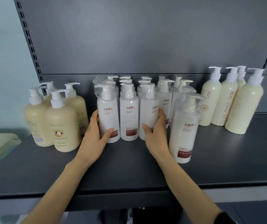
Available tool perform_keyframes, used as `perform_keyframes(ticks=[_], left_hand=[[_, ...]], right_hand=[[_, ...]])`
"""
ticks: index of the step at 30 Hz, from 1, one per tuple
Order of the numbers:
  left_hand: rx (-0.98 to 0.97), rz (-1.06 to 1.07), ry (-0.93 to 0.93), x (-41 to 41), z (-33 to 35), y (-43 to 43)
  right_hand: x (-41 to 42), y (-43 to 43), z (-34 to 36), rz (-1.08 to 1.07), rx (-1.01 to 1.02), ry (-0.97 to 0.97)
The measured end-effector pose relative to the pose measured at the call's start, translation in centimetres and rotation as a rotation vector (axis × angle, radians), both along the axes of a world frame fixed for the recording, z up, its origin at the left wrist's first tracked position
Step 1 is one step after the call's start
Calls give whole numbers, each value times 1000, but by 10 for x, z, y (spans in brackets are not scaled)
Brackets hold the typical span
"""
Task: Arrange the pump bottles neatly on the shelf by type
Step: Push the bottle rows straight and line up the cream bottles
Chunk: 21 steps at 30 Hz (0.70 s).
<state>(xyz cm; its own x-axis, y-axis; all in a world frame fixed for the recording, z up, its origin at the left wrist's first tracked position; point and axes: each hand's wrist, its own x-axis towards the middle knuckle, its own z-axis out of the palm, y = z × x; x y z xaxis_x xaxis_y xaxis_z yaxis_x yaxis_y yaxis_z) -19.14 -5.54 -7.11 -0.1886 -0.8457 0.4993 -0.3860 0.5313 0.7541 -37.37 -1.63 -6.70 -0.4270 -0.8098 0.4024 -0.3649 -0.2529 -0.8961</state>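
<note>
1. A dark grey shelf (129,167), seen from above and in front, holds three kinds of pump bottle, all standing upright.
2. The left hand (95,131) grips the left white bottle (107,110). Its thumb lies across the red label low on the front, and its fingers curl round the far side.
3. The right hand (155,133) grips the right white bottle (148,110). Its thumb presses the lower front, and its fingers are wrapped round the outer side, just below the printed name.
4. Between the two thumbs stands a middle white bottle (128,113), touching or nearly touching its neighbours. More white bottles stand in rows behind the fingertips.
5. Outside the right hand's fingers, and nearer the viewer, a stray white bottle (183,126) stands alone, out of line.
6. Beyond the left hand's knuckles stand squat beige bottles (61,125). Well past the right hand's fingers stand tall cream bottles (241,107).
7. Handling, as a judgement: the white bottles look like stiff plastic and are probably full, so moderately heavy.
8. Clear film wraps their pumps and shoulders and looks slippery and loose.
9. The firmest hold is round the lower or middle body, as both hands have now. Lifting by the wrapped pump risks a slip, and a tall narrow bottle may topple if pushed high up.
</note>
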Motion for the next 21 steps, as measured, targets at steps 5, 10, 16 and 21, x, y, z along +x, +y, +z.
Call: perform_keyframes(ticks=[5,10,16,21], left_hand=[[-2,-5,5,1,-1,0],[-10,-6,9,2,-3,-1],[-21,3,8,3,-5,-4],[-20,15,-1,2,-6,-5]], right_hand=[[0,-5,-3,-49,-5,0],[-2,-6,-3,-70,39,36],[-1,-6,0,-107,51,79],[1,-6,4,-109,57,46]])
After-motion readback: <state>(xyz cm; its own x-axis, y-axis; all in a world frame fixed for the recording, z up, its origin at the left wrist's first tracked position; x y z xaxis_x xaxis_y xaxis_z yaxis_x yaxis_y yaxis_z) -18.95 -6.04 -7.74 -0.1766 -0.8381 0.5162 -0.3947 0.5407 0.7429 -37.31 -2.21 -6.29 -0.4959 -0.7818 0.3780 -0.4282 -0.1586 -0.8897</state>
